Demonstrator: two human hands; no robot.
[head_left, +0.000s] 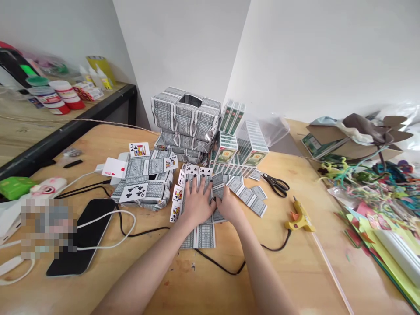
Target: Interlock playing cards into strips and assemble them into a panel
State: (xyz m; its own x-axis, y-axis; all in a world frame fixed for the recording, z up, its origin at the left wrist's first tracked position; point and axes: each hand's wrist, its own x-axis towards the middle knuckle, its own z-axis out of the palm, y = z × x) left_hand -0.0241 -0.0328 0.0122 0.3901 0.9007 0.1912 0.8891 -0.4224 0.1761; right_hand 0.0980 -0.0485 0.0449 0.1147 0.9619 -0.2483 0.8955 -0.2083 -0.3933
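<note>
My left hand (198,199) lies flat with its fingers spread over grey-backed playing cards (205,236) laid edge to edge on the table. Beside it, my right hand (229,205) has its fingers curled in at the edge of a grey-backed card (218,186); the fingertips are partly hidden. Face-up cards, a seven and a six of spades (206,172) among them, stick out past my left fingertips. A jack card (177,197) shows along the left side. Right of my hands, a strip of folded cards (251,199) lies loose.
Behind stands a block built of cards (185,118), with a smaller card piece (147,179) to its left. Green card packs (226,153) are stacked beside it. Scissors (277,185) and a yellow glue gun (300,216) lie right; a phone (87,236) and cables lie left.
</note>
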